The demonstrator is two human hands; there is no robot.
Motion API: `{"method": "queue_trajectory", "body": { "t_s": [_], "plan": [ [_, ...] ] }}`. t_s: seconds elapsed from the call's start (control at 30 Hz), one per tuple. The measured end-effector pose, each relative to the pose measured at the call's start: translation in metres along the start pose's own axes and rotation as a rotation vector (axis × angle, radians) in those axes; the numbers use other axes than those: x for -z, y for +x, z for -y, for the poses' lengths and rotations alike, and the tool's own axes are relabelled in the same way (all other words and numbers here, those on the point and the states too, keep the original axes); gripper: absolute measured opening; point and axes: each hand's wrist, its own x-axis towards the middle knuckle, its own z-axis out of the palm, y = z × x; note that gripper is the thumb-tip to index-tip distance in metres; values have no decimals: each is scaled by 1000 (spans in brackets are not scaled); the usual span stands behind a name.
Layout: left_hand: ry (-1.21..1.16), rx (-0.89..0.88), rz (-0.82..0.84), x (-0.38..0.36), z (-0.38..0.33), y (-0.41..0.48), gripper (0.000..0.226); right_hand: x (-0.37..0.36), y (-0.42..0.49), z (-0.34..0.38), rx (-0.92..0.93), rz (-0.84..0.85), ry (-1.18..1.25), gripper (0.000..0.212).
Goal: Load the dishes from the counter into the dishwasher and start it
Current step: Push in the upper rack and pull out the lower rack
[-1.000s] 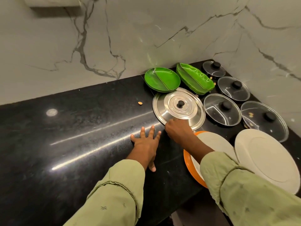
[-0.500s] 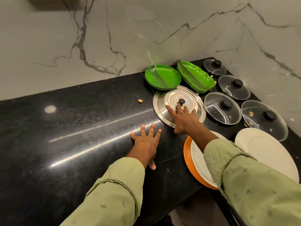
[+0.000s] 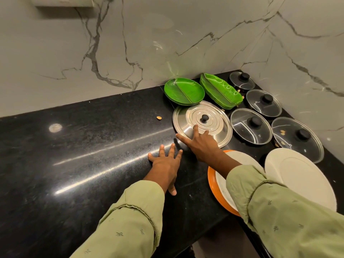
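The right hand [image 3: 202, 146] is spreading its open fingers across the near edge of the steel lid [image 3: 202, 122], having slid from a bunched press at the rim a second ago; it is gripping nothing yet. The lid is lying flat near the counter's [image 3: 93, 146] back right corner, just in front of the green plates [image 3: 184, 91]. The left hand [image 3: 165, 164] is resting flat and open on the counter. Judging by this, the lift is only being prepared, so loading is barely starting.

My left hand [image 3: 164, 164] and right hand [image 3: 202, 144] are bare, no rings or watch. I wear loose pale green sleeves [image 3: 130, 220] with small darker embroidered motifs scattered over them and a stitched seam around each cuff.
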Motion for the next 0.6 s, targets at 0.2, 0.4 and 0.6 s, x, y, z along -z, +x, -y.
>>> {"method": "queue_trajectory", "body": {
  "t_s": [0.2, 0.4, 0.6],
  "plan": [
    [-1, 1, -10, 0, 0, -2, 146, -8, -14, 4, -76, -27, -40, 60],
    [11, -3, -29, -1, 1, -4, 144, 15, -30, 5, -200, -81, -144, 36],
    [-13, -23, -48, -2, 3, -7, 143, 38, -46, -18, -344, -79, -194, 5]
  ]
}}
